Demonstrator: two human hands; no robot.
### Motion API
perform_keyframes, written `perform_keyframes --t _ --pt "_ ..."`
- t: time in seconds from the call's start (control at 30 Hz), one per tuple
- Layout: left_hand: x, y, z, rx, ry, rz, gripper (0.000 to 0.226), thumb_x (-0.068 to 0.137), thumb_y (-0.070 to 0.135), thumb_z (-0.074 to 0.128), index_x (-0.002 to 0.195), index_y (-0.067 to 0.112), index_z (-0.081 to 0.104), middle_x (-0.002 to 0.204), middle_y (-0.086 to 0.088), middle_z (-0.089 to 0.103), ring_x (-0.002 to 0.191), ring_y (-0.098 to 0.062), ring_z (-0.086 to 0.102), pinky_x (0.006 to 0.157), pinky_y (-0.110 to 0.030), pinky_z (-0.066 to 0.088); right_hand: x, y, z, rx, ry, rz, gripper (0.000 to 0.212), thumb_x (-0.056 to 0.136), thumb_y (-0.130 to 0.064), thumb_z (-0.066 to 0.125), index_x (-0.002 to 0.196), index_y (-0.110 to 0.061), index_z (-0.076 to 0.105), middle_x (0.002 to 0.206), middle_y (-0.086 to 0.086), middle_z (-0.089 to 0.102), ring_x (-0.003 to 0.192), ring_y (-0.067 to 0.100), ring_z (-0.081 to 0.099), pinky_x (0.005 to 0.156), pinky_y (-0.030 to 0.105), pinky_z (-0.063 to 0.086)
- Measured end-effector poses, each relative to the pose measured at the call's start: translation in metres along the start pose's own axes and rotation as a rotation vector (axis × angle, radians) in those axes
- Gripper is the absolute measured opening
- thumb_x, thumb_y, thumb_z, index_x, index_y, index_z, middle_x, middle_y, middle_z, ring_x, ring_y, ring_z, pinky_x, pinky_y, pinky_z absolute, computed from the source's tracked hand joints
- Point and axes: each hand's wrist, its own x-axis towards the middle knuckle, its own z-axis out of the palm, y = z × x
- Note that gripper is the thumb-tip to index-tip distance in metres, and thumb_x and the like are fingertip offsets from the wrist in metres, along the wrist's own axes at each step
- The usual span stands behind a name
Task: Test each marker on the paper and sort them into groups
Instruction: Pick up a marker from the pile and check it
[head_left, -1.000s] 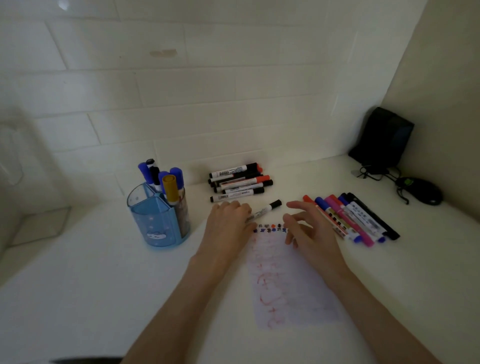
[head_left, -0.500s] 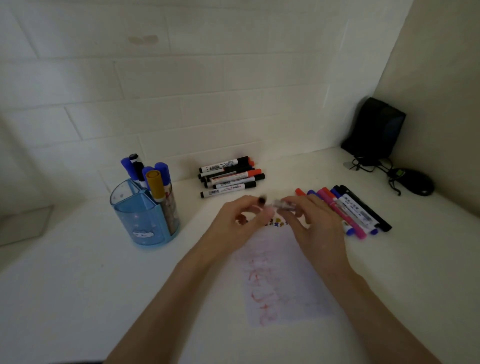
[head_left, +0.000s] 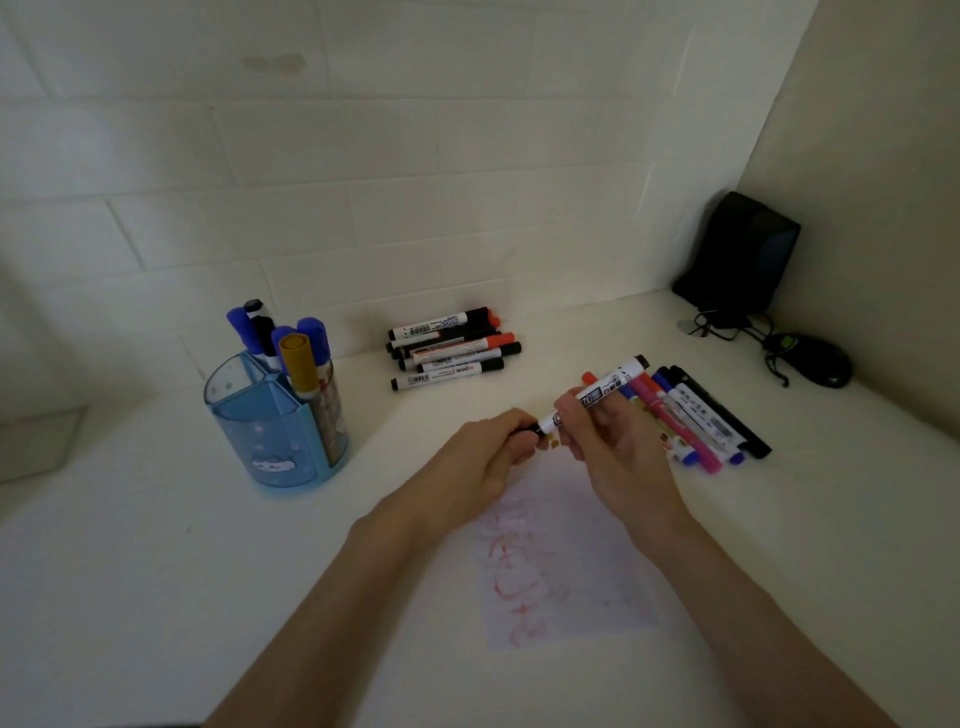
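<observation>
Right now the right hand (head_left: 618, 441) grips a white marker (head_left: 592, 396) by its barrel above the paper (head_left: 566, 561), while the left hand (head_left: 483, 457) pinches its black cap end

Translucent glossy plastic pen holder (head_left: 270, 436)

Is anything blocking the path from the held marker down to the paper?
Nothing visible does. The marker sits in the right hand, the left hand at its cap end, directly above the paper's bare top edge.
</observation>
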Motion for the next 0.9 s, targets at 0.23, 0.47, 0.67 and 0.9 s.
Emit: perform_keyframes --t 0.23,0.47,0.67,0.9 --pt "-0.001 -0.002 -0.012 -0.303 -0.170 0.014 0.026 0.109 0.015 0.040 0.097 0.012 0.062 0.076 0.004 0.052 0.064 -0.007 0.042 0.062 -0.018 0.037 -0.004 -0.003 -0.003 0.013 -0.036 -0.024 0.017 0.105 -0.024 0.061 0.092 -0.018 0.069 0.073 -0.008 0.066 0.065 0.002 0.059 0.062 0.013 0.047" --pt "-0.008 0.008 0.013 -0.032 0.019 0.026 0.026 0.110 0.032 0.031 0.111 0.019 0.053 0.082 -0.001 0.059 0.068 -0.020 0.054 0.067 -0.039 0.047 -0.006 -0.001 0.007 0.100 0.044 0.046 0.021 0.103 -0.034 0.064 0.092 -0.016 0.068 0.074 -0.006 0.067 0.067 0.006 0.061 0.065 0.019 0.052" --pt "-0.009 0.012 0.023 0.392 0.155 0.125 0.027 0.109 0.040 0.024 0.105 0.022 0.045 0.079 0.010 0.055 0.064 -0.017 0.056 0.061 -0.035 0.041 -0.009 -0.001 0.016 0.026 0.093 0.019 0.024 0.102 -0.029 0.065 0.081 -0.020 0.069 0.063 -0.012 0.066 0.058 -0.001 0.062 0.059 0.012 0.049" --pt "0.000 0.020 0.025 0.137 0.088 0.120 0.029 0.110 0.035 0.026 0.102 0.019 0.048 0.071 0.011 0.051 0.057 -0.006 0.047 0.059 -0.025 0.035 -0.006 -0.008 0.006 -0.124 0.035 0.048 0.032 0.104 -0.042 0.057 0.083 -0.020 0.064 0.067 -0.008 0.064 0.068 0.010 0.063 0.076 0.045 0.059"
